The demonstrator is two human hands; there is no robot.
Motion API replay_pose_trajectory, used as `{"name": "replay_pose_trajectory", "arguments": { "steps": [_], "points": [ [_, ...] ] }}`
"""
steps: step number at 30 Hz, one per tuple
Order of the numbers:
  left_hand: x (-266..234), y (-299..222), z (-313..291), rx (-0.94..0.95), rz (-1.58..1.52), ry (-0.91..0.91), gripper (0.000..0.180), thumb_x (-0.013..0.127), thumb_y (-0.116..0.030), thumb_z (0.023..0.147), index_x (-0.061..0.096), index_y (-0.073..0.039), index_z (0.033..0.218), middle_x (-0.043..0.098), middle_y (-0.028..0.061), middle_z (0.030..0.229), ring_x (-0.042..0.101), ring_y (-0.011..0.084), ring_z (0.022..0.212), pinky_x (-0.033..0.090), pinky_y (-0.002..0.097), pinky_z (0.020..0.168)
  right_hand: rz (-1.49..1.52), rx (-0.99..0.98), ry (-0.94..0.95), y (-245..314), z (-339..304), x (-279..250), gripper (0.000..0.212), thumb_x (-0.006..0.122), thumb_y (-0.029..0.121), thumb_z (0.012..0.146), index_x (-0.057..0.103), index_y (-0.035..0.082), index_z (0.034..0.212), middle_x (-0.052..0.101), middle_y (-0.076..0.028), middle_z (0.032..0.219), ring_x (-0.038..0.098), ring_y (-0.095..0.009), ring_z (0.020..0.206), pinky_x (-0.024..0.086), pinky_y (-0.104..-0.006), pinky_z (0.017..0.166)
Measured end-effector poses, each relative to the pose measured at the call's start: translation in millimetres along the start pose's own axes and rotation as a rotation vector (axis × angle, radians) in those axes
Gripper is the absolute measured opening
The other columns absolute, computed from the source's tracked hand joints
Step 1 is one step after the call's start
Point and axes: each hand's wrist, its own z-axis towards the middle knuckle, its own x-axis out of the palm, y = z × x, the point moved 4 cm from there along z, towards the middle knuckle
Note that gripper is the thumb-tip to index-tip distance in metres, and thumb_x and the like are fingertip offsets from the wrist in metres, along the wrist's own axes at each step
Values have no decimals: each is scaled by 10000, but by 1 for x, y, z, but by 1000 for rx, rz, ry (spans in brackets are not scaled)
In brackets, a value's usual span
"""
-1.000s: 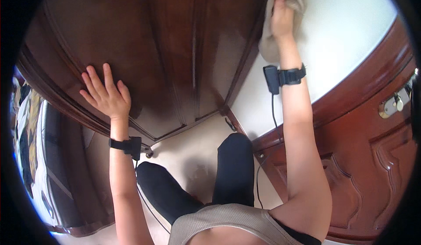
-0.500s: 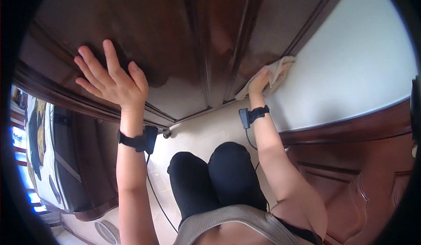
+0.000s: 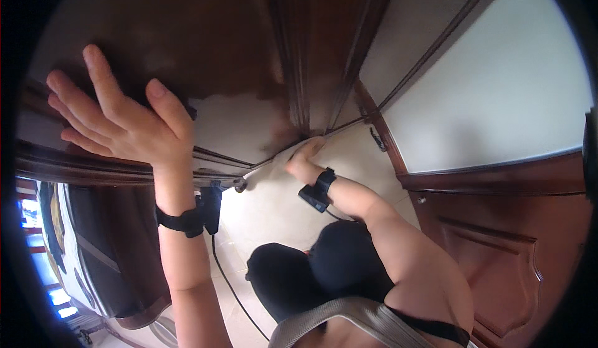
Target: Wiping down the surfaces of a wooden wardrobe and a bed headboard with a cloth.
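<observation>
A dark brown, glossy wood panel door [image 3: 230, 55] with raised mouldings fills the upper part of the view. Flat against its left part lies my left hand [image 3: 121, 114], fingers spread, holding nothing. Lower and to the right, my right hand [image 3: 304, 162] presses a beige cloth [image 3: 283, 159] to the door's bottom edge. Motion blurs the cloth and the fingers, and the hand covers part of the cloth.
A small caster [image 3: 241, 186] sits under the door's lower corner, above the pale tiled floor [image 3: 249, 223]. At right stand a white wall [image 3: 492, 99] and a reddish-brown panelled door [image 3: 498, 273]. Dark furniture [image 3: 118, 242] stands at left. A black cable [image 3: 233, 298] hangs from my left wrist strap.
My right hand has moved left and down along the door with the cloth, away from the white wall. My left hand appears farther left and slightly higher, still spread. The door's angle in view has shifted.
</observation>
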Motion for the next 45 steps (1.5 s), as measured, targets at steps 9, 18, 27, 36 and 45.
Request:
{"name": "replay_pose_trajectory", "arguments": {
  "steps": [9,18,27,36,45],
  "points": [
    [-7,16,-5,-19,-11,32,543,363,-455,979,533,-122,1373,403,216,1475,359,404,1368,138,518,1154,-541,253,597,-72,-63,33,619,529,509,872,483,93,1328,481,-103,1368,444,-228,1257,340,-355,1069],
    [0,7,-8,-76,-4,48,541,335,-439,977,548,-127,1365,399,243,1471,336,409,1384,54,490,1173,-625,202,430,152,-51,61,379,640,121,862,557,-7,1209,593,-137,1211,565,-245,1094,464,-407,953],
    [-11,7,-25,-192,-93,273,518,383,-449,962,529,-190,1386,354,182,1520,240,407,1434,3,541,1163,-229,532,729,245,-157,154,507,470,412,991,433,23,1316,485,-139,1361,455,-274,1263,356,-426,1092],
    [-105,-55,-107,-1043,-1276,545,580,502,-389,971,379,-48,1425,479,154,1358,458,274,1275,340,390,1090,-1682,-436,1680,257,-357,235,578,462,527,967,576,36,1250,622,-203,1169,621,-311,1068,486,-362,917],
    [-139,11,-156,-1149,-380,171,684,573,-158,963,183,-7,1504,367,126,1466,400,242,1325,291,346,1135,-1192,-2250,1238,221,-391,333,459,696,217,798,609,171,1246,517,-76,1339,508,-279,1185,490,-383,929]
  ]
}}
